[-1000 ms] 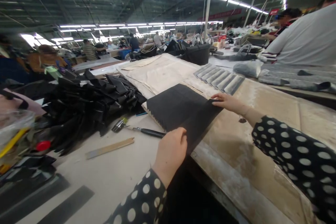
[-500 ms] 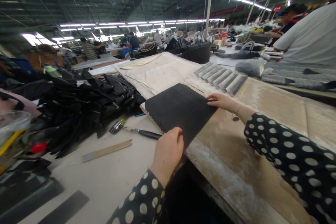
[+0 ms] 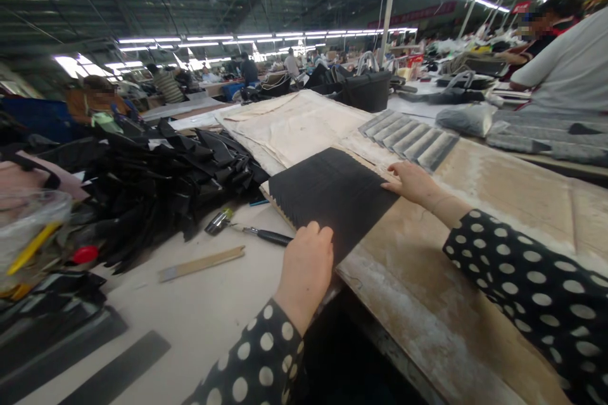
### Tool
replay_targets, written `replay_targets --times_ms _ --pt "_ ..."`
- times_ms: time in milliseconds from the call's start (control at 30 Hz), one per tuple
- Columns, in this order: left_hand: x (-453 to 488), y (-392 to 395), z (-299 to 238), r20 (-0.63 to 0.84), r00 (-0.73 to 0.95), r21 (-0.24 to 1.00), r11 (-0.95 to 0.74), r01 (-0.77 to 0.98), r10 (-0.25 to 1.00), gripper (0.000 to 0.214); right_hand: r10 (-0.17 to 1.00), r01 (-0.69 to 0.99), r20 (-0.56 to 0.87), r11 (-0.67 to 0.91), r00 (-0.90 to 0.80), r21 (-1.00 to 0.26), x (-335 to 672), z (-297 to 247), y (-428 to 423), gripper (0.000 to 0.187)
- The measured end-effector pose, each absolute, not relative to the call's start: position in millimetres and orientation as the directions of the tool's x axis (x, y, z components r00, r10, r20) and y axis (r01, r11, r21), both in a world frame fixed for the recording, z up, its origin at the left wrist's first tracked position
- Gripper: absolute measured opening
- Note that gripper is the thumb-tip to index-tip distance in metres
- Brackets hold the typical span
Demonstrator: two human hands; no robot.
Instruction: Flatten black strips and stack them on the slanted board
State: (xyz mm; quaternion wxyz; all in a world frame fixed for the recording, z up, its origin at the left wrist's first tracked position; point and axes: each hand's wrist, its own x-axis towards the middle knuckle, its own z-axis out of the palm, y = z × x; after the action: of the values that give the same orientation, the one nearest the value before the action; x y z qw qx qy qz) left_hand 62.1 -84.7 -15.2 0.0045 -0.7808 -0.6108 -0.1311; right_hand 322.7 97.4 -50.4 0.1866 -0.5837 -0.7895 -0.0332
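A flat black sheet (image 3: pixel 337 196) with notched side edges lies over the corner of a pale board. At its near edge is my left hand (image 3: pixel 308 266), fingers curled down and closed on the sheet; the fingertips are hidden. By the right corner rests my right hand (image 3: pixel 412 185), thumb and forefinger apart, the thumb touching the sheet's edge. Left of the sheet lies a hammer (image 3: pixel 218 221) with a metal head. A black-handled tool (image 3: pixel 270 236) points toward my left hand, partly hidden by it.
Overlapping grey strips (image 3: pixel 408 139) lie beyond my right hand. A heap of black pieces (image 3: pixel 180 171) fills the left side. A notched wooden stick (image 3: pixel 202 264) and a dark strip (image 3: pixel 121 367) lie on the near table. A person in a grey shirt (image 3: pixel 565 69) is at the right.
The view has shifted slightly, so things appear further right. My right hand's fingers have lifted and spread a little at the sheet's corner. My left hand stays at the near edge.
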Motion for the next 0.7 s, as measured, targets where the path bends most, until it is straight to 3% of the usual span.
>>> replay_targets --times_ms 100,233,500,700 --pt "65.6 -90.9 -12.9 0.267 0.335 0.015 -0.352 0.936 0.904 0.019 0.849 0.908 0.376 0.417 -0.371 -0.045 310.0 -53.2 81.7 0.024" --pt "69.7 -102.2 -21.6 0.200 0.486 -0.072 -0.482 0.873 0.851 0.027 0.860 0.920 0.341 0.389 -0.380 0.045 295.4 -54.3 62.6 0.030" --pt "62.8 -127.5 -49.6 0.190 0.467 -0.137 -0.448 0.884 0.864 0.041 0.891 0.929 0.287 0.371 -0.353 -0.010 288.2 -77.7 30.0 0.077" --pt "58.3 -131.4 -45.5 0.203 0.485 -0.129 -0.468 0.874 0.851 0.042 0.890 0.932 0.285 0.359 -0.357 0.047 286.5 -82.0 27.1 0.080"
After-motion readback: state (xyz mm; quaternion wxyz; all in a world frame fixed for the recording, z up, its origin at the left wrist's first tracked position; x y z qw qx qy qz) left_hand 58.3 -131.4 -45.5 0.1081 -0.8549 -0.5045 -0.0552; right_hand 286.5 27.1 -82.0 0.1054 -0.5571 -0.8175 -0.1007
